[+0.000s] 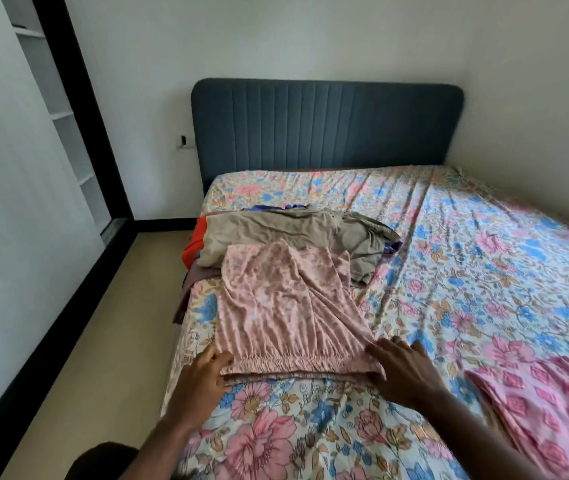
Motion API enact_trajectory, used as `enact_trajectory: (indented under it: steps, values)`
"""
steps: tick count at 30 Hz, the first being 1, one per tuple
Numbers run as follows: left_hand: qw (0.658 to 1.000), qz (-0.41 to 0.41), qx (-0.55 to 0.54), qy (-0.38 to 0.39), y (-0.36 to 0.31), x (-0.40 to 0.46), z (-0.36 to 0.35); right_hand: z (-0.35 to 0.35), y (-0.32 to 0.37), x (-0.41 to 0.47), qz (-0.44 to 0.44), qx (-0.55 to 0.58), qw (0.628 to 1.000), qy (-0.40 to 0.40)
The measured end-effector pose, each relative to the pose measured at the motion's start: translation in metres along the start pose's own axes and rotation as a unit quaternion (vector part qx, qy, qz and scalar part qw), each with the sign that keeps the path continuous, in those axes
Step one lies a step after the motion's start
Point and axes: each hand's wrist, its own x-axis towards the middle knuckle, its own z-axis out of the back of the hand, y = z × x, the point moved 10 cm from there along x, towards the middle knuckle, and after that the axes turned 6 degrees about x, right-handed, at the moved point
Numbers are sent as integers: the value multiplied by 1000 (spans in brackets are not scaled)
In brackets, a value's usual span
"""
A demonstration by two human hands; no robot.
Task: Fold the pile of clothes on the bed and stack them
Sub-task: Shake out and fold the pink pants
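A pink patterned garment point(283, 306) with an elastic waistband lies spread on the bed near its left edge, waistband toward me. My left hand point(203, 375) pinches the waistband's left corner between thumb and fingers. My right hand point(400, 367) holds the waistband's right corner, thumb tucked under the cloth. Beyond it sits the unfolded pile: a khaki garment point(293, 233) on top, with red point(194, 244), blue and purple cloth showing beneath.
The bed point(466, 271) has a floral sheet and a dark blue headboard point(324, 123). A pink diamond-patterned cloth point(546, 414) lies flat at the near right. Walls close in behind and on the right; floor point(103, 341) runs along the left side.
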Motion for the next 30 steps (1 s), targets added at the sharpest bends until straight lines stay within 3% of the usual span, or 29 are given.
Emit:
enact_trajectory:
  steps: [2,5,10,13,15,18,19,20,23,25,28,30]
  values:
    - [998,-32,54,-30,-9,-6,4,2,13,0,33,-12,999,-29]
    - [982,-103,153,-41,-40,-3,1,6,21,-2,29,72,994,-76]
    - [985,-127,117,-31,-56,13,-2,1,21,-8,9,103,988,-116]
    - [991,-94,78,-54,-42,15,13,5,6,-8,-74,132,980,-126]
    - [992,-66,58,-92,-25,9,23,9,-1,-8,-153,218,953,-142]
    - [994,-2,34,-107,1,-6,29,0,-6,-11,-282,397,862,-142]
    - [994,17,37,-101,9,-11,28,-4,-3,-11,-293,423,847,-136]
    - [995,30,41,-89,15,-15,26,-6,1,-9,-285,404,861,-120]
    - [999,-4,45,-7,27,-23,3,-13,13,-6,-192,231,951,-68]
    - [992,-67,87,61,25,-29,-19,-21,12,-2,-145,227,962,-46]
    - [984,-67,104,128,27,-27,-26,-12,6,-1,-155,379,911,-55]
    - [979,-54,62,185,22,-14,-23,1,-3,3,-202,518,827,-84]
